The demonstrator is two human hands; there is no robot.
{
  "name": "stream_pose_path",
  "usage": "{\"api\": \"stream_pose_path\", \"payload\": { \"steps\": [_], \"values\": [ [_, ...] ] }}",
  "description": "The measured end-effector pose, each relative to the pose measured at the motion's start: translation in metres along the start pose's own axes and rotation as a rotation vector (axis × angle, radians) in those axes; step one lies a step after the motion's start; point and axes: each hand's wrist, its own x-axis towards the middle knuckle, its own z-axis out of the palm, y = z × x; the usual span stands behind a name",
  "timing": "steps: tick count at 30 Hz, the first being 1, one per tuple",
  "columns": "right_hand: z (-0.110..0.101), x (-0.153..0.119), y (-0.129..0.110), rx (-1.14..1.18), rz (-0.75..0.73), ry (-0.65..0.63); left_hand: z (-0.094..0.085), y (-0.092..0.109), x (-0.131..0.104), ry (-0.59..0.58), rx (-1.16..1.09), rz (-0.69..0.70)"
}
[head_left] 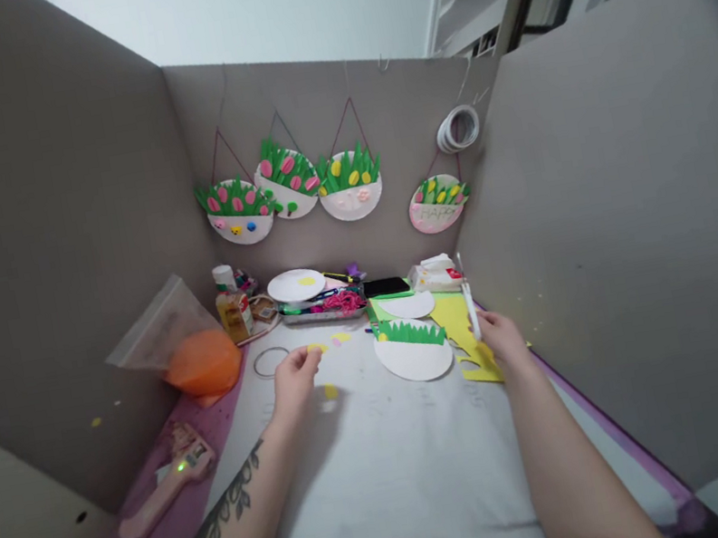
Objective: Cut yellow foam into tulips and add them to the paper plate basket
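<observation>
My left hand is closed in a pinch over the left side of the white work surface. Between its fingertips is a small yellow paper piece. Just beyond and below it lie a few small pink and yellow scraps. At the right, my right hand is wrapped round the white handles of a pair of scissors, blades pointing up and away. Beside that hand a yellow sheet with cut-outs lies partly covered. A cut paper plate with a green paper grass strip rests between the hands.
A pink glue gun lies at the left, near an orange-filled bag and a glue bottle. Behind are a supply tray, a white plate and a phone. Decorated plates hang on the grey partition.
</observation>
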Motion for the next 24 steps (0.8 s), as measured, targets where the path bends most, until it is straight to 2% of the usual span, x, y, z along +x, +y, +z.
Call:
{"api": "stream_pose_path", "payload": {
  "steps": [2, 4, 7, 10, 12, 15, 20, 24],
  "values": [
    [0.017, -0.017, -0.021, 0.344, -0.023, -0.236, 0.000, -0.002, 0.001, 0.025, -0.045, -0.008],
    [0.036, -0.040, -0.044, 0.540, -0.030, -0.492, -0.001, -0.001, 0.001, 0.051, -0.095, -0.013],
    [0.065, -0.079, -0.073, 0.602, -0.007, -0.798, -0.003, 0.004, 0.001, 0.102, -0.137, 0.011],
    [0.086, -0.113, -0.087, 0.541, 0.024, -0.979, -0.006, 0.008, 0.002, 0.142, -0.161, 0.033],
    [0.096, -0.130, -0.089, 0.531, 0.063, -1.030, -0.006, 0.009, 0.001, 0.156, -0.185, 0.037],
    [0.102, -0.145, -0.089, 0.485, 0.019, -1.095, -0.004, 0.011, -0.001, 0.163, -0.247, 0.009],
    [0.094, -0.151, -0.104, 0.279, -0.082, -1.225, 0.000, 0.018, -0.005, 0.194, -0.423, -0.098],
    [0.088, -0.154, -0.116, 0.169, -0.132, -1.235, 0.001, 0.018, -0.006, 0.164, -0.479, -0.148]
  ]
}}
